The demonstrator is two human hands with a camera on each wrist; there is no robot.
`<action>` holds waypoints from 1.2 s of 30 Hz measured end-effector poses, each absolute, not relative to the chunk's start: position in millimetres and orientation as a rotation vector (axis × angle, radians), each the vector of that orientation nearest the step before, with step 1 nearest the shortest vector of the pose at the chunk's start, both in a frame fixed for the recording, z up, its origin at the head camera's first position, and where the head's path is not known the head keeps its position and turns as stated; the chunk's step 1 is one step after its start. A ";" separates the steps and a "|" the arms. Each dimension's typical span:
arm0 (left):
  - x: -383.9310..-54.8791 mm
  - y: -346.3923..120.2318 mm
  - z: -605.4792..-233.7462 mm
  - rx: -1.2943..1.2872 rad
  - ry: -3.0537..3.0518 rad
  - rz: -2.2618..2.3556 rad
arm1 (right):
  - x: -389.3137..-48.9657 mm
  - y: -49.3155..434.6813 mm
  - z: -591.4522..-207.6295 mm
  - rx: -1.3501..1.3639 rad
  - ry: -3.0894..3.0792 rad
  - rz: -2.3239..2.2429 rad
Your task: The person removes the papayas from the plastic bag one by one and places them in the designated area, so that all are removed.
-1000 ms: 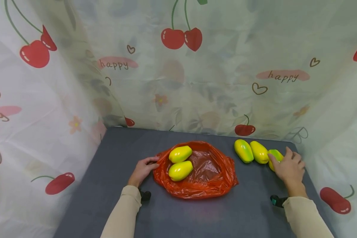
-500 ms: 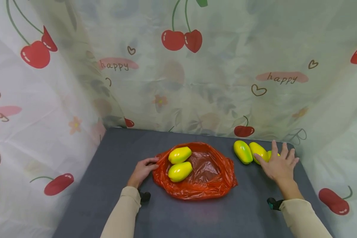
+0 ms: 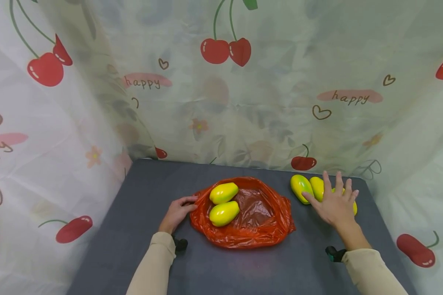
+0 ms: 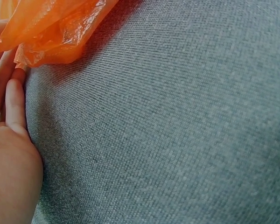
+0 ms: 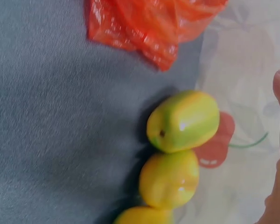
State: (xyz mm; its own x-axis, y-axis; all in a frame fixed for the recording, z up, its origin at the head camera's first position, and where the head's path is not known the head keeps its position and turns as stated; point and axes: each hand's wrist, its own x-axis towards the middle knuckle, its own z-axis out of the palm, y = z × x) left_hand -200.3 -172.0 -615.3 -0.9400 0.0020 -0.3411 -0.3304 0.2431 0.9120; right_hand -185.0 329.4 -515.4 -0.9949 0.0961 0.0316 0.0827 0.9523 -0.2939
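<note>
A red plastic bag lies spread with its mouth up on the table. Inside, on its left side, are two shiny yellow papayas. My left hand pinches the left edge of the bag; in the left wrist view the orange-red film passes between its fingers. To the right of the bag three yellow-green papayas sit in a row, the leftmost papaya in full view. My right hand holds nothing, its fingers spread over the row and partly hiding the other two. The right wrist view shows the papayas touching end to end.
The dark grey table ends at the back against a pale curtain printed with cherries, which also hangs at both sides. The papaya row lies near the table's far right corner.
My right hand has left the rightmost papaya and moved left over the row, fingers spreading. My left hand and the bag with its two papayas have stayed put.
</note>
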 end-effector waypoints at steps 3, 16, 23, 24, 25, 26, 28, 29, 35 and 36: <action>-199.6 -171.2 -613.8 -0.315 2.245 1.754 | -184.6 321.2 -514.1 -0.094 -3.069 0.438; -201.5 -171.9 -616.3 -0.312 2.236 1.767 | -182.4 288.2 -519.0 0.053 -3.096 0.403; -202.9 -173.9 -618.8 -0.302 2.228 1.785 | -175.5 267.7 -522.8 0.187 -3.114 0.446; -202.8 -174.0 -619.3 -0.297 2.229 1.784 | -174.2 264.6 -522.9 0.205 -3.115 0.459; -203.0 -174.0 -619.7 -0.293 2.229 1.783 | -173.0 261.9 -523.4 0.223 -3.115 0.461; -203.2 -174.0 -620.1 -0.290 2.228 1.783 | -171.9 259.1 -523.7 0.241 -3.117 0.463; -203.3 -174.0 -620.5 -0.286 2.227 1.784 | -170.4 253.8 -524.1 0.275 -3.116 0.465; -203.2 -174.0 -620.4 -0.285 2.227 1.783 | -170.0 251.4 -524.4 0.290 -3.116 0.468; -201.6 -173.7 -616.1 -0.291 2.241 1.777 | -169.7 235.6 -523.1 0.344 -3.112 0.471; -201.4 -173.6 -615.4 -0.292 2.245 1.774 | -170.0 232.8 -523.0 0.350 -3.115 0.469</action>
State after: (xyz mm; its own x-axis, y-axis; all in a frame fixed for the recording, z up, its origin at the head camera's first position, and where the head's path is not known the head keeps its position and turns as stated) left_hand -201.4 -173.6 -615.4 -0.9447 0.0064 -0.3278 -0.3175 0.2321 0.9194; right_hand -170.0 232.8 -523.0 -0.9752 -0.2210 0.0057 -0.2129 0.9318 -0.2938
